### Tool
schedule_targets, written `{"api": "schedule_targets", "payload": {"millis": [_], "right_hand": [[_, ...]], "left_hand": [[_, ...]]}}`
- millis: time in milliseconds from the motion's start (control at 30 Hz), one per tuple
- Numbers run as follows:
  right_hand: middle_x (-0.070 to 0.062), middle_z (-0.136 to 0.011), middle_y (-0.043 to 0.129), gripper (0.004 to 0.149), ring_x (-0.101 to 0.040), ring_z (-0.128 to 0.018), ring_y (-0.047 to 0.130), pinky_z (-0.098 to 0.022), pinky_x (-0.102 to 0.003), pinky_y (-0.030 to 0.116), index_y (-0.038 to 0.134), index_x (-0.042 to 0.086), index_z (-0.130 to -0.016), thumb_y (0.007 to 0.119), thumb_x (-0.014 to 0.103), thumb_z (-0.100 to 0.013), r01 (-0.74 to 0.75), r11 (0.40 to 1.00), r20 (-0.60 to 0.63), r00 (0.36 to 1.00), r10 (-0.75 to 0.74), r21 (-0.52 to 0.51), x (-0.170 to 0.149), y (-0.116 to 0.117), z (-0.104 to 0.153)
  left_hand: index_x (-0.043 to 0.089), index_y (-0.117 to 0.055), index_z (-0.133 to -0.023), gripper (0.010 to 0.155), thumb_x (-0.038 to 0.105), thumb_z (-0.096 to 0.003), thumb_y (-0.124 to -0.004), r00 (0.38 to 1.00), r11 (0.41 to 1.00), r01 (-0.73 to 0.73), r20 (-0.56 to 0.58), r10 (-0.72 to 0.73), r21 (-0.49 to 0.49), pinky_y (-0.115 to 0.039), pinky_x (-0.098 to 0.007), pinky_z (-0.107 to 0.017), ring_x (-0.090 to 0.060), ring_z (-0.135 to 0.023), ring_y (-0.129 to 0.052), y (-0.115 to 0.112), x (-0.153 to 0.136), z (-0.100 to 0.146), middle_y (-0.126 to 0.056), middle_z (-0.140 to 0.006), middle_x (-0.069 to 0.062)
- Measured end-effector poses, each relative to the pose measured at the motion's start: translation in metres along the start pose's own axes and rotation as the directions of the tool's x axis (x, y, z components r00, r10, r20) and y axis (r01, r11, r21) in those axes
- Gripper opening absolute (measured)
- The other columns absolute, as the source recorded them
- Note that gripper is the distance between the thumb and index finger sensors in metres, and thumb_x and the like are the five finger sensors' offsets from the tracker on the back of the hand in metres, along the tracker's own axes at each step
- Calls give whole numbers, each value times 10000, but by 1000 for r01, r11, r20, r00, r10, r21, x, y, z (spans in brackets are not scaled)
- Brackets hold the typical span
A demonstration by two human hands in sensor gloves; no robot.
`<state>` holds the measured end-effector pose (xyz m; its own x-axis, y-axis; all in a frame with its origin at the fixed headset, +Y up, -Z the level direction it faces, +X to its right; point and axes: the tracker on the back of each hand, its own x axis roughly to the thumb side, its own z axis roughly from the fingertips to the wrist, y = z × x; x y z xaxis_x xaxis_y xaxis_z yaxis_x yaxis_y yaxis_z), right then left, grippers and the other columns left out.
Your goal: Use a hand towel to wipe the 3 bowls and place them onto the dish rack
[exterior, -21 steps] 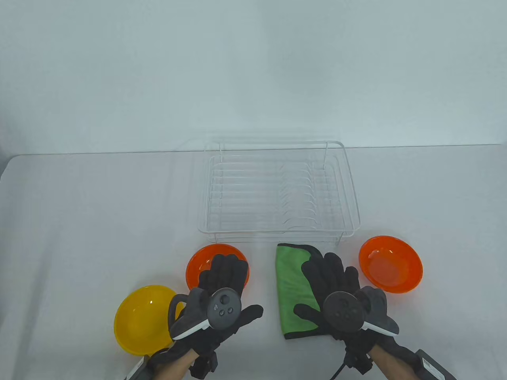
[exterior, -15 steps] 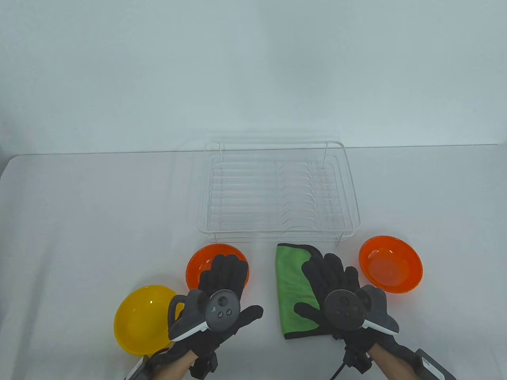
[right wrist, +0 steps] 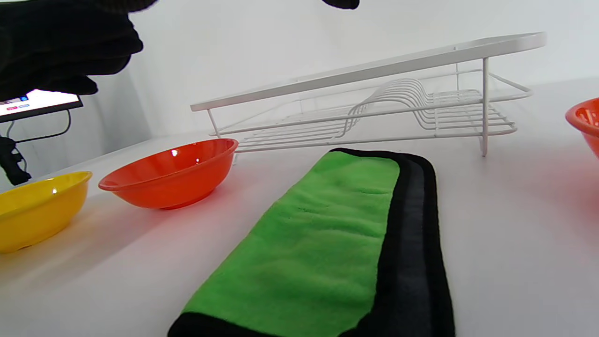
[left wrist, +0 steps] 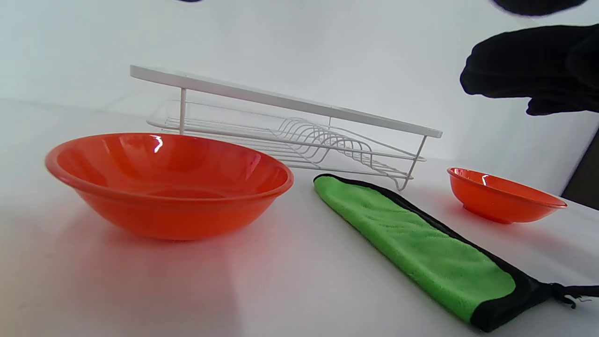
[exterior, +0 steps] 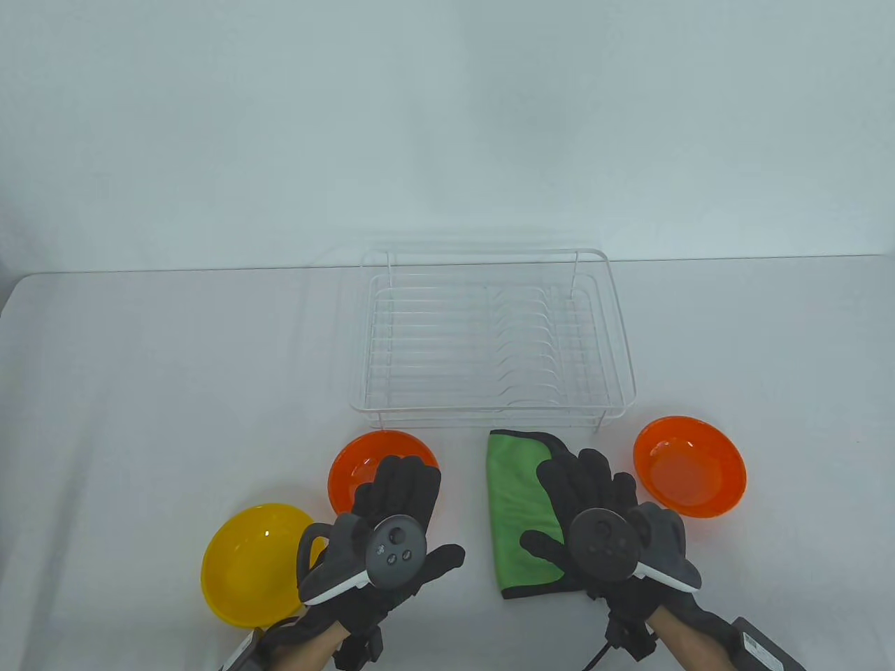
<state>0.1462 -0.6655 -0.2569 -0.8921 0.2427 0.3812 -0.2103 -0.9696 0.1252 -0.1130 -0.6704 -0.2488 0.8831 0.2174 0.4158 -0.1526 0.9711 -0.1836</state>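
left hand (exterior: pixel 391 517) edged nearer | right hand (exterior: pixel 594 510) over towel (exterior: pixel 514 517) | grips open, empty

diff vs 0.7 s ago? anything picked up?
Nothing picked up. Left hand and right hand drifted slightly toward the near edge, both open, no grip yet, over the orange bowl and green towel. All bowls, towel and rack unmoved.
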Motion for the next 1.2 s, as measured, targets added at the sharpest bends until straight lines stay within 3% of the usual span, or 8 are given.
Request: {"api": "schedule_targets", "payload": {"millis": [233,400,733,933,1100,1200], "right_hand": [[-255,-1194,409,863,-577,-1072,473,-689,-747,436,343,57,-1131,604,616,-527,-81,978,-86,991,99,193,-3,7,-46],[-274,-1168,441,876,-526,-1033,581,-686,-677,546,349,40,-1125,644,603,-521,-153,924,-131,969,210,350,-4,37,-78],[-266,-1131,482,869,-477,-1008,621,-683,-642,582,352,25,-1116,692,560,-522,-211,820,-187,915,357,532,-14,77,-102],[-279,-1030,587,822,-430,-912,717,-669,-589,648,445,2,-1078,742,486,-483,-272,824,-157,905,394,498,-11,82,-108],[-198,-813,814,584,-286,-666,931,-541,-490,802,640,39,-948,778,377,-492,-329,852,-114,907,404,406,-5,85,-105],[-172,-721,878,515,-243,-561,977,-472,-450,840,703,49,-888,784,369,-493,-342,862,-98,910,403,375,-5,85,-104]], "left_hand": [[189,-114,-1138,928,674,-482,-556,1000,1000,8,3,-8,-10,-346,-608,-809,-434,-1154,-180,-2,1,0,-151,-1218,-147],[190,-128,-1140,921,671,-483,-560,1000,1000,17,-3,-17,-2,-353,-606,-809,-437,-1154,-193,-2,1,0,-163,-1219,-147],[191,-144,-1144,914,666,-486,-565,999,999,29,-21,-28,18,-358,-606,-809,-436,-1156,-213,1,-1,1,-181,-1222,-147],[192,-149,-1145,910,665,-487,-565,999,999,32,-33,-32,4,-363,-604,-809,-434,-1158,-220,1,-1,0,-187,-1223,-146],[193,-152,-1146,911,665,-486,-566,999,1000,26,-36,-26,-3,-368,-602,-809,-435,-1158,-226,1,-2,-1,-192,-1223,-147],[193,-154,-1146,909,665,-487,-566,999,1000,29,-38,-29,-9,-368,-602,-809,-435,-1158,-229,1,-2,-1,-194,-1223,-147]]}}
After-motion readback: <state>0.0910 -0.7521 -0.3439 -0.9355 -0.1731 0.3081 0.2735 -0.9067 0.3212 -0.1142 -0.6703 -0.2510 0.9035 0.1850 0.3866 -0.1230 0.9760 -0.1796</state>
